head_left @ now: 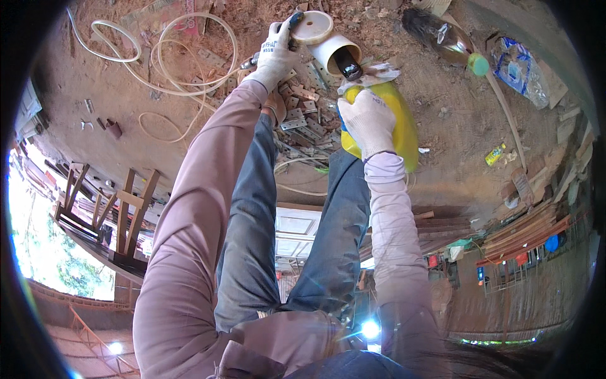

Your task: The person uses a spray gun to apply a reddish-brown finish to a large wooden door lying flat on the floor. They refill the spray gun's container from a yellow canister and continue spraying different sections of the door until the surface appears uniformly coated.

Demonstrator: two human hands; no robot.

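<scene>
My left hand, in a white knit glove, is closed round what looks like a spray gun, mostly hidden by the fingers; a metal fitting shows below them. Beside it a white plastic cup lies tilted, its mouth towards my right hand, and a round white lid with a small central hole sits at its upper left. Gloved too, my right hand grips a yellow plastic bag by its gathered upper part. Something dark and glossy, apparently liquid, lies between the bag's torn whitish mouth and the cup.
A clear hose loops over the dirt at left. Flat metal pieces lie heaped between my feet. At right are a dark bottle with a green cap, crumpled clear packaging and a yellow packet. Wooden furniture frames stand left.
</scene>
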